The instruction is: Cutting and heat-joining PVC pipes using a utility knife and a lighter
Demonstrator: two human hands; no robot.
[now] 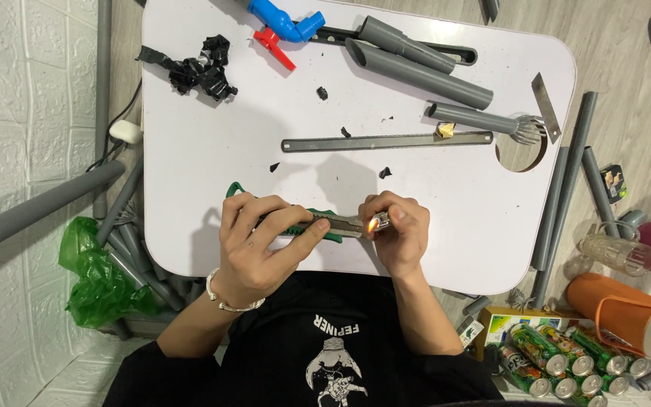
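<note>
The step in hand seems to be heating the blade of a utility knife (318, 224) with a lighter (380, 221). The knife, with a green handle and a bare metal blade, lies across the near edge of the white table (212, 166), between the two hands. The left hand (261, 241) has its fingers closed around the green handle and keeps the knife level. The right hand (401, 234) has its fingers closed on the lighter, and a small flame (371, 224) burns just at the tip of the blade. I judge that the next move calls for a steady hold, with the flame kept on the metal and away from the fingers and the plastic handle. Farther on the table lie a hacksaw blade (386, 141), several grey plastic pipes (416, 71), a blue pipe fitting (284, 21) with a red handle, and a bundle of black tape (201, 71). Small black scraps lie around them.
</note>
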